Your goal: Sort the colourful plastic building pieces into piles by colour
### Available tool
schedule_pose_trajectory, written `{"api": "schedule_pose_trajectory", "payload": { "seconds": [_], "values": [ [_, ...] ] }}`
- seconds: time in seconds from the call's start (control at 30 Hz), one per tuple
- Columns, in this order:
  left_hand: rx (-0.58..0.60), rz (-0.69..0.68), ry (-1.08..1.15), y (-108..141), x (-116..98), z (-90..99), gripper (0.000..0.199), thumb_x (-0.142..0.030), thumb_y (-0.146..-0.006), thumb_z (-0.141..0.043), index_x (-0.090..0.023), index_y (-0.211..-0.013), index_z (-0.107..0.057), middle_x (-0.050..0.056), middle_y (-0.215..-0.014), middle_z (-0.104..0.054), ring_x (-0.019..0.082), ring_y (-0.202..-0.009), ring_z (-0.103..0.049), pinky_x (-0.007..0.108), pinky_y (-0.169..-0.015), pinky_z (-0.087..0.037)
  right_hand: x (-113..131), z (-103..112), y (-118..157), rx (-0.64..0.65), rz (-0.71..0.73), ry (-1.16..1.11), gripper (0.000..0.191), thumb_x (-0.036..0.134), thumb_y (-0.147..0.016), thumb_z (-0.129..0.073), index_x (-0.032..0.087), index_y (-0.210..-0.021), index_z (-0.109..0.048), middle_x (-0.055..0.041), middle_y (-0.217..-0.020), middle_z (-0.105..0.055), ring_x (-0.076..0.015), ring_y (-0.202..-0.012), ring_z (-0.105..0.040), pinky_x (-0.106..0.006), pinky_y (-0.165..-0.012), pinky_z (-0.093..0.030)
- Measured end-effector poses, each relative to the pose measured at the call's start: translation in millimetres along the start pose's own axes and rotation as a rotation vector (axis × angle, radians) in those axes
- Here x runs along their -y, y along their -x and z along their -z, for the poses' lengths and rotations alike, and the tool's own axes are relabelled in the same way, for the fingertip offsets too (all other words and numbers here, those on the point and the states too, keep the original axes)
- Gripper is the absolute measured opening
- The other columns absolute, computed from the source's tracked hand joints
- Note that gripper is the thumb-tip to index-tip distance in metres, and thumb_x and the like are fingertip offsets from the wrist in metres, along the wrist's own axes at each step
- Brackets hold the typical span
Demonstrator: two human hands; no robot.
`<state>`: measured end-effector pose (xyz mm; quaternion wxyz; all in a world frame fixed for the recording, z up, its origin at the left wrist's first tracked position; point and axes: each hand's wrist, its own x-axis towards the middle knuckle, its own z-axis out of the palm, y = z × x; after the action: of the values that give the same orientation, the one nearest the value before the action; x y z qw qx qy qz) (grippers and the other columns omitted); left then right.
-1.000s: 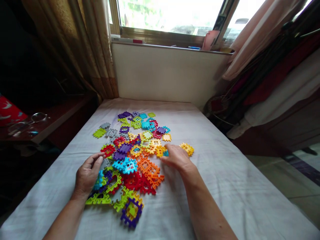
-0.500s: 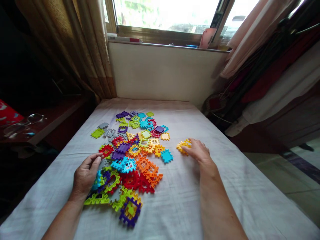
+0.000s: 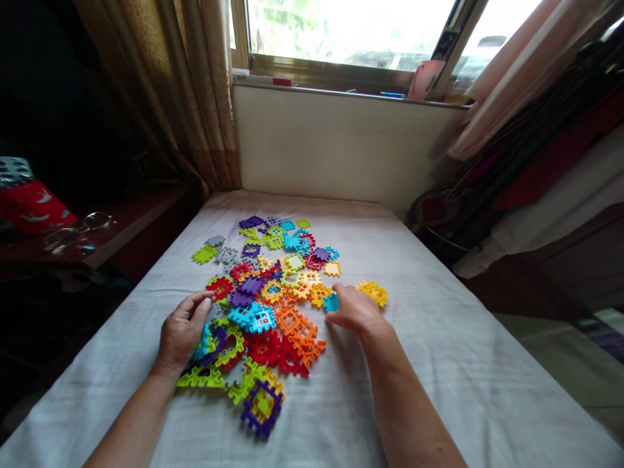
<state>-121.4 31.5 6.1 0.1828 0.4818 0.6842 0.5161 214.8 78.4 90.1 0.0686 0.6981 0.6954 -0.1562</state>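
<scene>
My left hand (image 3: 181,330) is at the left edge of a heap of notched plastic building tiles, fingers curled and thumb drawn close to them. Its fingertips are beside a red tile (image 3: 219,287); whatever they may hold is hidden. My right hand (image 3: 359,311) is at the heap's right side, thumb and fingers closed around the edges of a light-blue square tile (image 3: 330,302), partly covered by the hand. Just beyond that hand lies a small group of yellow tiles (image 3: 374,294). Orange tiles (image 3: 292,318), red tiles (image 3: 263,349) and a purple frame tile (image 3: 262,408) lie between my arms.
The heap lies on a white sheet (image 3: 439,364). At left a dark side table (image 3: 131,224) holds glasses (image 3: 97,221) and a red container (image 3: 36,205). Behind are a low wall (image 3: 312,140) and a window sill with a pink cup (image 3: 425,79). Clothes hang at right.
My right hand has left the yellow tiles and moved left to the light-blue tile. My left hand stays by the red tile. The whole view has shifted slightly.
</scene>
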Motion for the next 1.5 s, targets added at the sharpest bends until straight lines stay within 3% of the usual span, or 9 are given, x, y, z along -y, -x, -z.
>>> {"api": "schedule_pose_trajectory", "payload": {
  "seconds": [0.13, 0.33, 0.47, 0.63, 0.77, 0.87, 1.2, 1.37, 1.5],
  "values": [
    [0.007, 0.023, 0.018, 1, -1, -0.4, 0.049, -0.062, -0.074, -0.059, -0.021, -0.098, -0.072, 0.007, -0.100, -0.076, 0.025, -0.096, -0.070, 0.037, -0.092, -0.053, -4, 6, 5, -0.007, 0.023, -0.038, 0.050, 0.029, -0.076, -0.068, 0.019, -0.124, -0.063, -0.0162, -0.120, -0.069, -0.0326, -0.110, -0.065, -0.039, -0.086, -0.049],
    [-0.001, 0.012, 0.018, 1, -1, -1.3, 0.047, -0.061, -0.074, -0.059, -0.022, -0.096, -0.072, 0.006, -0.099, -0.076, 0.025, -0.096, -0.069, 0.037, -0.092, -0.053, -6, 4, 0, 0.071, 0.382, -0.398, 0.057, 0.043, -0.080, -0.070, 0.024, -0.133, -0.059, -0.0077, -0.123, -0.069, -0.0221, -0.102, -0.067, -0.032, -0.087, -0.051],
    [0.000, -0.003, 0.011, 1, -2, -1.4, 0.046, -0.061, -0.075, -0.059, -0.022, -0.095, -0.072, 0.006, -0.098, -0.076, 0.024, -0.094, -0.070, 0.036, -0.091, -0.054, -11, -7, -14, -0.131, 0.252, -0.236, 0.041, 0.030, -0.080, -0.070, 0.023, -0.120, -0.065, -0.0086, -0.129, -0.066, -0.0255, -0.117, -0.061, -0.035, -0.098, -0.046],
    [0.007, -0.011, 0.001, 2, -2, 0.7, 0.048, -0.062, -0.075, -0.058, -0.021, -0.096, -0.072, 0.006, -0.098, -0.076, 0.024, -0.094, -0.070, 0.036, -0.090, -0.054, -10, -17, -22, -0.115, 0.306, -0.132, 0.061, 0.024, -0.076, -0.072, 0.020, -0.135, -0.056, -0.0121, -0.137, -0.061, -0.0262, -0.126, -0.056, -0.033, -0.104, -0.042],
    [0.007, -0.017, -0.017, 1, -2, 1.6, 0.046, -0.062, -0.075, -0.059, -0.023, -0.095, -0.072, 0.005, -0.096, -0.076, 0.024, -0.094, -0.070, 0.034, -0.089, -0.054, -9, -13, -19, -0.104, 0.308, -0.079, 0.038, 0.030, -0.083, -0.067, 0.020, -0.120, -0.064, -0.0113, -0.127, -0.067, -0.0254, -0.116, -0.061, -0.033, -0.097, -0.045],
    [0.008, 0.002, -0.017, 1, -2, 1.2, 0.045, -0.062, -0.075, -0.059, -0.024, -0.095, -0.072, 0.005, -0.097, -0.076, 0.024, -0.095, -0.070, 0.035, -0.089, -0.054, -20, -2, -14, -0.112, 0.265, -0.101, 0.040, 0.032, -0.083, -0.068, 0.023, -0.122, -0.065, -0.0089, -0.127, -0.068, -0.0246, -0.116, -0.062, -0.032, -0.097, -0.045],
    [0.005, 0.055, -0.033, 0, -4, 0.9, 0.045, -0.061, -0.073, -0.059, -0.024, -0.095, -0.071, 0.005, -0.097, -0.076, 0.025, -0.097, -0.070, 0.038, -0.095, -0.052, -89, 12, -19, -0.208, -0.245, -0.151, 0.052, 0.038, -0.087, -0.058, 0.020, -0.136, -0.059, -0.0120, -0.130, -0.067, -0.0297, -0.118, -0.062, -0.037, -0.093, -0.047],
    [0.011, 0.056, -0.029, 1, -6, 1.0, 0.045, -0.060, -0.073, -0.059, -0.023, -0.095, -0.071, 0.005, -0.096, -0.077, 0.025, -0.097, -0.070, 0.038, -0.094, -0.053, -76, 0, -23, -0.198, -0.182, -0.088, 0.064, 0.049, -0.083, -0.065, 0.026, -0.141, -0.056, -0.0148, -0.142, -0.055, -0.0345, -0.131, -0.051, -0.048, -0.102, -0.043],
    [0.018, 0.027, -0.021, 2, -6, 0.9, 0.043, -0.059, -0.075, -0.059, -0.023, -0.096, -0.071, 0.005, -0.096, -0.076, 0.024, -0.095, -0.071, 0.035, -0.091, -0.055, -65, -13, -29, -0.174, -0.098, -0.013, 0.051, 0.035, -0.086, -0.062, 0.035, -0.137, -0.059, -0.0118, -0.152, -0.044, -0.0344, -0.141, -0.038, -0.057, -0.108, -0.036]
  ]
}}
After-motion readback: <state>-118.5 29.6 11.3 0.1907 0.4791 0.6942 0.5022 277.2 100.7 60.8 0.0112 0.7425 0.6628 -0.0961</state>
